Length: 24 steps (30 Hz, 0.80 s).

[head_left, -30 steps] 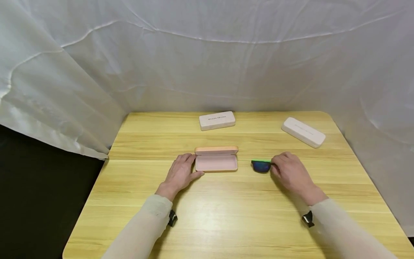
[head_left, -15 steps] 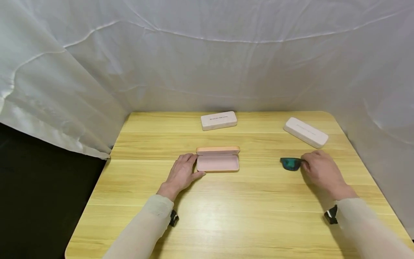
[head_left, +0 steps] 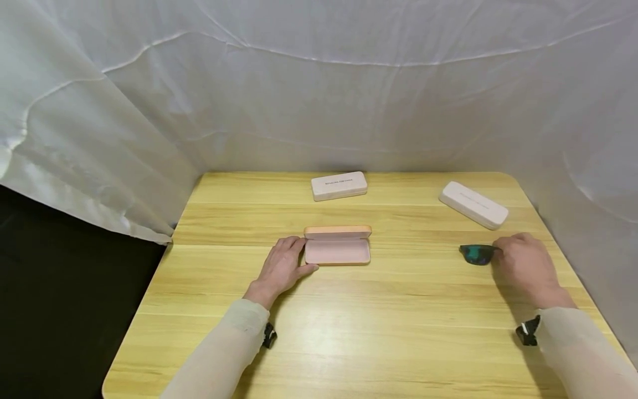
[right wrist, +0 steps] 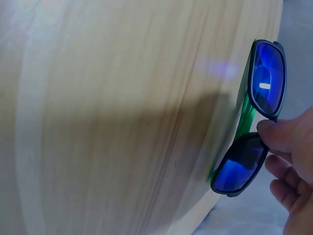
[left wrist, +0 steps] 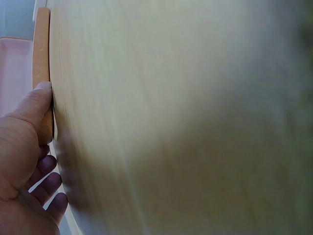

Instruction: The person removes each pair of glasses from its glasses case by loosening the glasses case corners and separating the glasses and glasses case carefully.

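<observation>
An orange glasses case (head_left: 338, 252) with a pale pink lining lies with its lid up in the middle of the table. My left hand (head_left: 279, 270) holds its left end. In the left wrist view the thumb (left wrist: 36, 105) presses on the case's orange front wall, and the other fingers curl at its end. To the right, my right hand (head_left: 528, 269) pinches a pair of sunglasses (head_left: 477, 254). Seen from the right wrist, the dark frame has blue mirrored lenses (right wrist: 268, 78) and green temples, gripped at the bridge between thumb and fingers.
Two closed white glasses cases stand farther back: one with printed lettering (head_left: 339, 185) at the back middle, another white case (head_left: 473, 204) at the back right, set slantwise. White cloth (head_left: 319, 111) hangs round the wooden table (head_left: 369, 343).
My right hand has carried the sunglasses to the right, away from the orange case. The left hand stays at the case.
</observation>
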{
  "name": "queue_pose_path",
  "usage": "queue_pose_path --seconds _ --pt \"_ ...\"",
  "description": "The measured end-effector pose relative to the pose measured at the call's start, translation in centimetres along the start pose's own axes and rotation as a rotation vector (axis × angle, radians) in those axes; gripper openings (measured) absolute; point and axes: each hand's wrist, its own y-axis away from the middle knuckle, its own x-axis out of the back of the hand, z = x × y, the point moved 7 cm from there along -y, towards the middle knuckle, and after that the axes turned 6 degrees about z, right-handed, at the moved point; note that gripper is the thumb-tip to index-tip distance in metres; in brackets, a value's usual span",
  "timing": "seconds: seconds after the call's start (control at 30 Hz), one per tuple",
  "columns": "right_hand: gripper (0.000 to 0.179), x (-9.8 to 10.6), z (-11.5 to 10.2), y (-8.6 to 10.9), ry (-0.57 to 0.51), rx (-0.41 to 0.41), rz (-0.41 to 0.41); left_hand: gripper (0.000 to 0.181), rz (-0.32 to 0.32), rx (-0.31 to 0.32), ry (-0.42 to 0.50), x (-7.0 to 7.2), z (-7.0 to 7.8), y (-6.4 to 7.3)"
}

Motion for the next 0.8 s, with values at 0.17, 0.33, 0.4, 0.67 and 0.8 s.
queue_pose_path --seconds 0.17,0.33,0.4,0.67,0.8 --pt "0.016 0.03 0.32 0.22 0.032 0.030 -0.009 0.080 0.003 0.002 0.002 -0.01 -0.03 0.01" --pt "0.017 -0.11 0.51 0.24 0.050 0.037 -0.032 0.080 -0.004 0.006 -0.001 0.01 -0.03 -0.04" --pt "0.017 -0.09 0.51 0.25 0.051 0.046 -0.027 0.080 -0.006 0.008 -0.001 0.06 0.01 -0.06" --pt "0.018 0.04 0.05 0.16 0.063 0.049 -0.041 0.080 -0.002 -0.001 0.002 0.17 0.14 0.00" --pt "0.020 -0.13 0.04 0.09 0.048 0.009 -0.066 0.079 -0.002 0.000 0.007 0.16 0.12 -0.01"
